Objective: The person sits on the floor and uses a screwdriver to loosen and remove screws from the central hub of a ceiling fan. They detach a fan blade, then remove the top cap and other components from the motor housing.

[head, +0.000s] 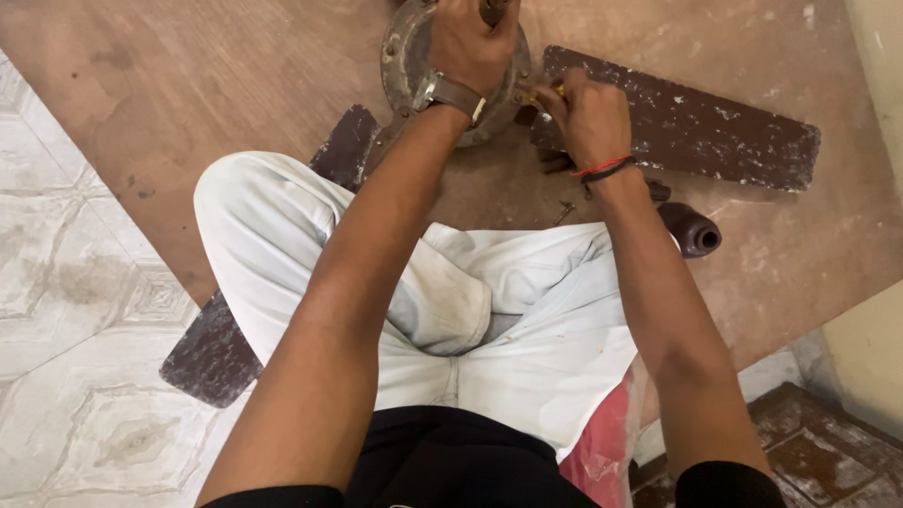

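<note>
Currently, your left hand (470, 42) grips the fan motor housing (404, 56); your right hand (588, 113) fingers pinch a small brass fastener (557, 91) beside it, calling for steady turning.

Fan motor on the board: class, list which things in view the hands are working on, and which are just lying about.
In hand:
fan motor, gripped by the left hand
dark blade beside it
small brass tool in the right hand

Lying about:
dark cup
loose screw
red bag
</note>
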